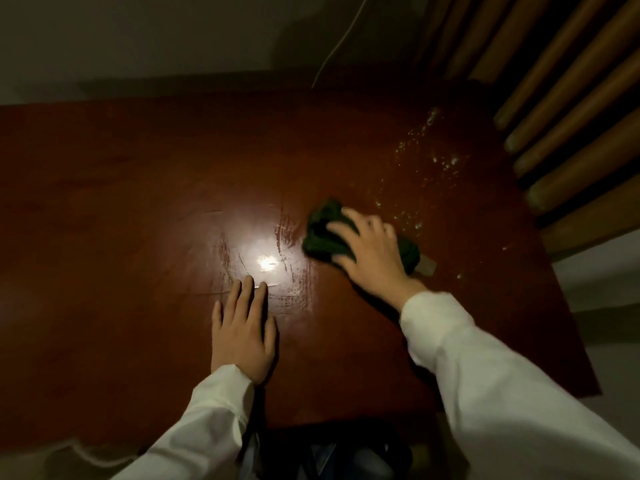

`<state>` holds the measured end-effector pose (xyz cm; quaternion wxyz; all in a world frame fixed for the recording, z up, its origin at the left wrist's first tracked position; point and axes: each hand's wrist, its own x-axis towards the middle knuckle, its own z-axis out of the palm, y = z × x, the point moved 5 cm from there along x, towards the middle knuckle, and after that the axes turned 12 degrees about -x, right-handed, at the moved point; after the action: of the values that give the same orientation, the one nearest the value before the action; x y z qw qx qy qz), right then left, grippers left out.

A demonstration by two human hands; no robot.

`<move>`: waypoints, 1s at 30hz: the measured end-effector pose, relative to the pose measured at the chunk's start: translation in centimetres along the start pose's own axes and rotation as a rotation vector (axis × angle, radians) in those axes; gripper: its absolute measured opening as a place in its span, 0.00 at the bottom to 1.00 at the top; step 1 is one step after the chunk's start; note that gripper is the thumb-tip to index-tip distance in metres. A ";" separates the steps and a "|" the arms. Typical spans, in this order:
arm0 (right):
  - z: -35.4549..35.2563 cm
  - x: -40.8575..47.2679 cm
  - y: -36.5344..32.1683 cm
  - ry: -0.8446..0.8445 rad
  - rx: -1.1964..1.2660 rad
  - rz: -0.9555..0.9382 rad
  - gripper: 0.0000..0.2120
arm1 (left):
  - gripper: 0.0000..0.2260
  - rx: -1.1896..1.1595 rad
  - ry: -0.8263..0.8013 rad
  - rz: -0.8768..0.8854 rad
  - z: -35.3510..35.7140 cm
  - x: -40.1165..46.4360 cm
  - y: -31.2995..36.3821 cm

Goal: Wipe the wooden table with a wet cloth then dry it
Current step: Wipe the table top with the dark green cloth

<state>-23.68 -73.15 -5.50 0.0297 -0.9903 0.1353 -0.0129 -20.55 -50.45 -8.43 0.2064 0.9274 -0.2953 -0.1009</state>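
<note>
1. Cloth (325,233): dark green, bunched, on the surface (138,188) right of centre; likely soft, damp, light; best held over its bunched top.
2. Right hand (370,251): fingers curled over the cloth, pressing.
3. Left hand (244,327): flat, fingers straight, resting on the surface.

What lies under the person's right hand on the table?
A bunched dark green cloth lies under the right hand, pressed on the wooden table. The cloth's middle and the wood beneath it are covered.
</note>
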 end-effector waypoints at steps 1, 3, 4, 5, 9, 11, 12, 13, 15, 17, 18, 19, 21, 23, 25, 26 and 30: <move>-0.1 -2.6 -0.6 0.003 0.023 -0.068 0.25 | 0.25 0.007 -0.002 0.000 0.0 0.0 0.0; 0.0 -7.3 -1.1 0.011 0.014 -0.171 0.27 | 0.25 0.011 -0.002 -0.011 -0.1 0.3 0.0; 0.1 -9.0 -1.2 0.014 -0.022 -0.212 0.28 | 0.25 0.006 0.005 -0.015 -0.3 0.5 0.0; 0.3 -10.1 -1.1 0.009 -0.066 -0.243 0.28 | 0.24 -0.004 0.014 -0.009 -0.5 0.8 0.3; 0.5 -6.9 0.9 -0.004 -0.131 -0.248 0.29 | 0.24 -0.044 0.024 0.056 -0.8 2.8 2.4; 0.6 -2.2 3.7 -0.009 -0.152 -0.087 0.27 | 0.25 -0.044 -0.001 0.078 -0.5 4.3 3.6; 0.4 0.2 5.2 -0.013 -0.172 0.009 0.26 | 0.26 -0.046 -0.011 0.083 -0.4 5.1 4.1; 0.1 2.3 6.5 -0.009 -0.193 0.087 0.25 | 0.27 -0.049 -0.017 0.086 -0.3 5.9 4.5; -0.3 4.9 7.7 -0.004 -0.205 0.197 0.26 | 0.29 -0.052 -0.021 0.089 -0.3 7.7 5.2; -0.5 4.7 7.1 -0.009 -0.166 0.249 0.27 | 0.27 -0.045 -0.013 0.088 -0.4 9.6 5.6; -0.5 3.6 6.4 -0.015 -0.131 0.259 0.27 | 0.26 -0.042 -0.014 0.081 -0.4 10.5 5.7; -0.4 2.0 5.4 -0.018 -0.098 0.255 0.27 | 0.26 -0.041 -0.012 0.074 -0.4 11.4 5.7; -0.3 -1.8 3.0 -0.006 -0.073 0.234 0.28 | 0.26 -0.039 -0.008 0.071 -0.5 13.2 5.6; 0.1 -5.1 1.2 -0.002 -0.093 0.230 0.30 | 0.25 -0.041 -0.007 0.075 -0.5 14.9 5.5; 0.4 -6.8 0.3 -0.022 -0.118 0.217 0.31 | 0.24 -0.034 -0.001 0.083 -0.5 16.5 5.3; 0.5 -6.9 0.4 -0.022 -0.132 0.206 0.31 | 0.24 -0.029 -0.002 0.086 -0.5 17.2 5.2; 0.3 -2.7 2.4 0.000 -0.167 0.101 0.29 | 0.26 0.031 -0.038 0.053 0.2 18.9 4.5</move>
<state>-26.90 -74.76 -5.96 -0.0524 -0.9812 0.1859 -0.0002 -7.67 -65.03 -7.83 0.1888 0.9202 -0.3253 -0.1084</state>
